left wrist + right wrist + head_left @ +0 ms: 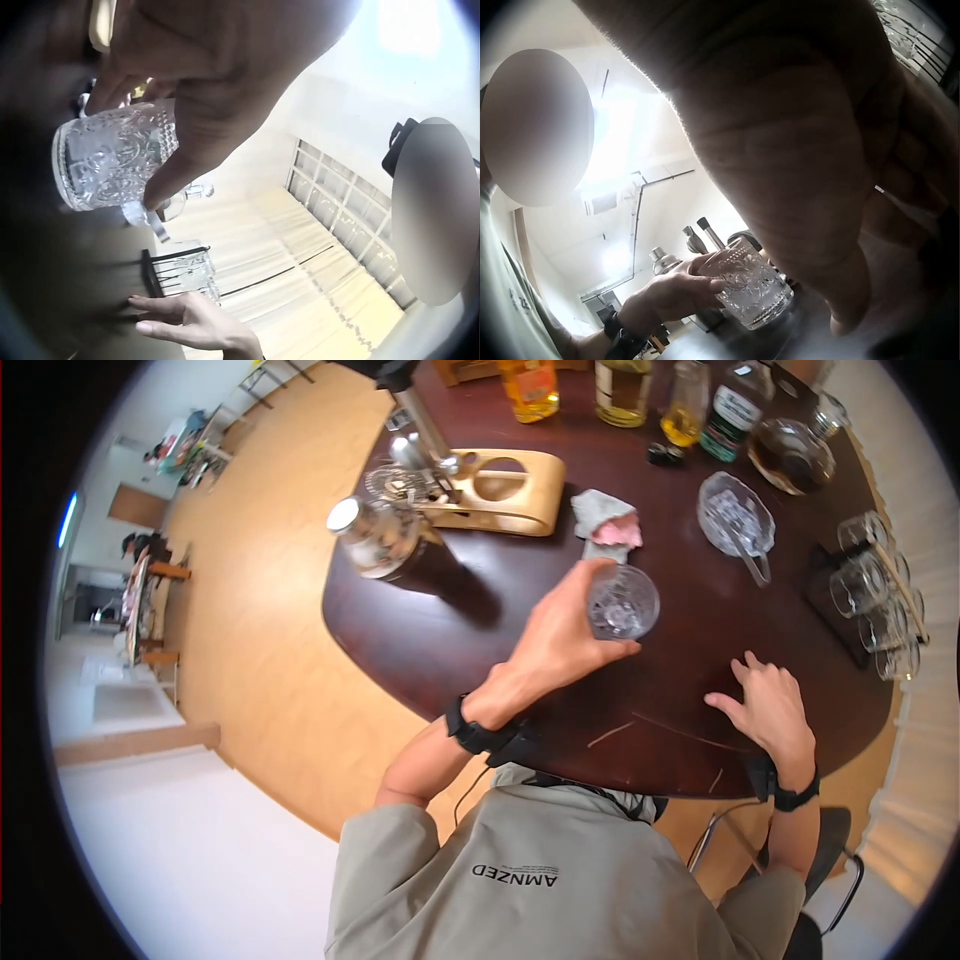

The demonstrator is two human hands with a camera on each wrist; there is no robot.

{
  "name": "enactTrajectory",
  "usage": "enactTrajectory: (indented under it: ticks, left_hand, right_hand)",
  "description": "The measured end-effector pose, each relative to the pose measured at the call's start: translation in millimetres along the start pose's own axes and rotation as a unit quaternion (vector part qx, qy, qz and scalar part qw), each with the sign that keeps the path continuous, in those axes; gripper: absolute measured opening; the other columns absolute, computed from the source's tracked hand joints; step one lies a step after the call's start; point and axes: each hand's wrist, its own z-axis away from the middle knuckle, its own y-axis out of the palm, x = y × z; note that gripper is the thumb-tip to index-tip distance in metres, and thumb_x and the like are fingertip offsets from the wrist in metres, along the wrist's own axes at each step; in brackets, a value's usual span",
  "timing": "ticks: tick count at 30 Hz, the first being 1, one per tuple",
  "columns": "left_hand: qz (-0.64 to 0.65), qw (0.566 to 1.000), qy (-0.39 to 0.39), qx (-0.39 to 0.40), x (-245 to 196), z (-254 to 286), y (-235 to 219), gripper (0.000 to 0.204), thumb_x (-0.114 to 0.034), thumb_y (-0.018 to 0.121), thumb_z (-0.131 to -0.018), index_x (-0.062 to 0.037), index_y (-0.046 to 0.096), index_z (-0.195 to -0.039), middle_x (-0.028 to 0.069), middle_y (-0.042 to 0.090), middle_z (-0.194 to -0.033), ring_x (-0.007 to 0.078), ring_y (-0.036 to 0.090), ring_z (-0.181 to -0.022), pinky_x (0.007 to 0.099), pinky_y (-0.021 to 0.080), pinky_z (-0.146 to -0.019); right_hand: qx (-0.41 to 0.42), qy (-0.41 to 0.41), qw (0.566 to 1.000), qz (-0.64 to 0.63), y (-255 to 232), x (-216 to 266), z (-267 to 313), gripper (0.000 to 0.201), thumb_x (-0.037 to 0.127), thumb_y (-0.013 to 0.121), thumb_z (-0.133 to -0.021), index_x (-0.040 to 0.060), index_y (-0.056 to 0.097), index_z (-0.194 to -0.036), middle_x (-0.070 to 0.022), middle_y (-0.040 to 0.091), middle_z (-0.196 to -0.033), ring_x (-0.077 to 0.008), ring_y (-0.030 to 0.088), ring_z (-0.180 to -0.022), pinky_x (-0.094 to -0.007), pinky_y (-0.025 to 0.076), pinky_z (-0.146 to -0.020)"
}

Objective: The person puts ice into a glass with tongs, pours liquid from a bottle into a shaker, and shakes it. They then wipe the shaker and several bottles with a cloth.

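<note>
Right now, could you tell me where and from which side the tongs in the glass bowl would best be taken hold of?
Probably by the tongs handle, which juts over the rim of the glass bowl towards the person. The right hand, flat on the table, lies nearest; come from that near side.

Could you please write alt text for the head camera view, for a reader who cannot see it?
Seen from above, a person's left hand grips a patterned clear glass over a dark round table, while the right hand rests flat on the tabletop. Bottles, a glass bowl, a pink cloth and a rack of glasses stand further back.
</note>
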Motion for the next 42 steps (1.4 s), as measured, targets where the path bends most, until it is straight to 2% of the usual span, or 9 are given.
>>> enactTrajectory:
  ticks: [7,13,15,17,21,24,27,32,42]
  left_hand:
    - [0.016,1.0,0.004,0.011,6.8,-6.4,10.4,0.093,-0.024,0.095,-0.071,-0.004,0.046,-0.147,0.0207,0.063,-0.137,0.0394,0.062,-0.127,0.0436,0.05,-0.108]
    - [-0.019,0.984,0.103,-0.142,11.8,13.7,3.6,0.098,-0.028,0.096,-0.072,-0.002,0.044,-0.151,0.0187,0.064,-0.136,0.039,0.061,-0.129,0.0466,0.051,-0.107]
    - [0.087,0.992,-0.072,-0.058,9.2,39.7,-31.2,0.085,-0.024,0.094,-0.078,-0.009,0.049,-0.148,0.0139,0.06,-0.138,0.025,0.065,-0.119,0.0404,0.055,-0.097]
    - [0.117,0.971,-0.129,-0.166,23.1,67.1,-58.3,0.066,-0.026,0.097,-0.076,-0.0023,0.06,-0.126,0.0044,0.062,-0.113,0.015,0.061,-0.107,0.0292,0.05,-0.086]
    - [0.083,0.904,-0.099,-0.407,74.9,90.7,-111.3,0.081,-0.027,0.098,-0.075,-0.0027,0.051,-0.137,0.0073,0.058,-0.126,0.0177,0.058,-0.117,0.0311,0.05,-0.089]
    - [-0.05,0.913,-0.068,-0.399,77.9,68.5,-127.8,0.105,-0.027,0.1,-0.071,0.0005,0.038,-0.152,0.0135,0.052,-0.142,0.0226,0.054,-0.132,0.0363,0.051,-0.102]
    - [0.017,0.936,-0.027,-0.351,92.5,41.6,-124.5,0.122,-0.024,0.102,-0.068,0.003,0.027,-0.16,0.0178,0.046,-0.152,0.0265,0.053,-0.137,0.039,0.05,-0.108]
    - [0.119,0.942,-0.052,-0.31,79.4,21.1,-124.5,0.078,-0.013,0.098,-0.07,0.0012,0.053,-0.131,0.0101,0.069,-0.119,0.0209,0.069,-0.111,0.036,0.056,-0.098]
    - [0.103,0.973,0.004,-0.206,47.1,27.1,-67.7,0.088,-0.025,0.1,-0.066,0.0016,0.051,-0.134,0.0143,0.069,-0.123,0.0248,0.069,-0.114,0.0388,0.053,-0.102]
  right_hand:
    - [0.01,0.003,1.0,-0.005,-2.7,1.3,-0.1,0.066,0.045,0.083,-0.083,-0.0102,0.072,-0.119,-0.0332,0.07,-0.117,-0.0446,0.074,-0.093,-0.0473,0.061,-0.08]
    - [0.015,0.008,1.0,0.001,-0.1,0.6,1.4,0.066,0.044,0.083,-0.083,-0.0103,0.072,-0.119,-0.0342,0.069,-0.122,-0.0447,0.074,-0.096,-0.0474,0.061,-0.081]
    - [0.005,0.009,1.0,0.001,1.1,-0.3,1.8,0.065,0.043,0.084,-0.083,-0.0101,0.072,-0.119,-0.0343,0.069,-0.122,-0.0442,0.074,-0.096,-0.0474,0.061,-0.081]
    - [0.002,0.006,1.0,-0.003,4.1,-3.7,3.1,0.066,0.043,0.084,-0.083,-0.01,0.072,-0.12,-0.0342,0.069,-0.123,-0.0441,0.074,-0.095,-0.0474,0.061,-0.081]
    - [0.036,0.027,0.999,-0.018,-5.3,3.4,-0.2,0.067,0.044,0.084,-0.082,-0.0102,0.072,-0.12,-0.0337,0.069,-0.123,-0.044,0.074,-0.096,-0.0466,0.061,-0.082]
    - [0.034,0.024,0.999,-0.009,-3.2,2.9,-1.1,0.07,0.046,0.084,-0.081,-0.0108,0.071,-0.121,-0.0332,0.069,-0.122,-0.044,0.074,-0.096,-0.0461,0.061,-0.083]
    - [0.027,0.01,1.0,-0.003,-0.3,0.5,0.8,0.074,0.047,0.085,-0.079,-0.011,0.071,-0.122,-0.0342,0.068,-0.126,-0.0437,0.074,-0.099,-0.0455,0.061,-0.085]
    - [0.03,0.021,0.999,-0.002,-1.4,1.2,4.8,0.076,0.048,0.086,-0.078,-0.0105,0.07,-0.124,-0.036,0.064,-0.133,-0.0436,0.074,-0.103,-0.0461,0.061,-0.089]
    - [0.062,0.009,0.997,-0.044,-11.6,-7.0,5.6,0.066,0.044,0.086,-0.081,-0.0095,0.073,-0.119,-0.0346,0.067,-0.129,-0.0429,0.075,-0.097,-0.0464,0.06,-0.086]
